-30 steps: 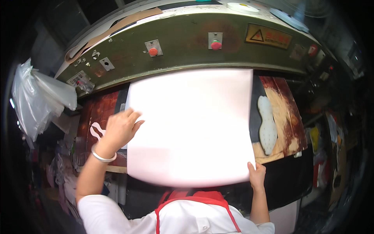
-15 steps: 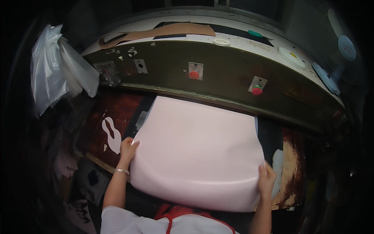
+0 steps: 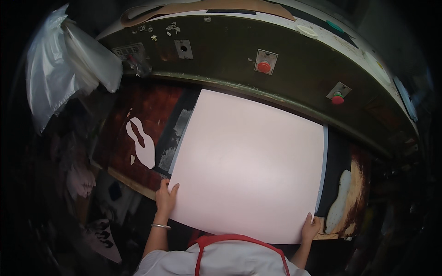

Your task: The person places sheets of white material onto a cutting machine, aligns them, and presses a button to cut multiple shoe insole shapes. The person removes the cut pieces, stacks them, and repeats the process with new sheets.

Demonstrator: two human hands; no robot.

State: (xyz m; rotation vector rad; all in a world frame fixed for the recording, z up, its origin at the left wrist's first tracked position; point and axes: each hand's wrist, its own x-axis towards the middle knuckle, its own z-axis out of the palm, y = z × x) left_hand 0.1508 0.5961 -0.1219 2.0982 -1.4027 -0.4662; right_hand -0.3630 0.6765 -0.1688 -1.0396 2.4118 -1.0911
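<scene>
A large pale pink sheet (image 3: pixel 248 161) lies mostly flat on a dark board, its near edge reaching out over the front toward my body. At its left edge, near the front corner, my left hand (image 3: pixel 165 198) grips it with the thumb on top; a bracelet circles that wrist. My right hand (image 3: pixel 310 228) pinches the sheet at the near right corner. The fingers under the sheet are hidden on both sides. Strips of a light blue layer (image 3: pixel 322 170) show beneath the sheet along its left and right edges.
Beyond the sheet rises a dark green machine beam (image 3: pixel 221 50) with red push buttons (image 3: pixel 264 66). White shoe-sole-shaped pieces (image 3: pixel 146 149) lie on the reddish board at left; a sole-shaped form (image 3: pixel 338 200) lies at right. Clear plastic bags (image 3: pixel 60 69) hang at far left.
The sheet, bowed and curled at its near end before, now lies flatter. Both hands have come down toward the near corners, still holding its edges. The view has tilted and shifted.
</scene>
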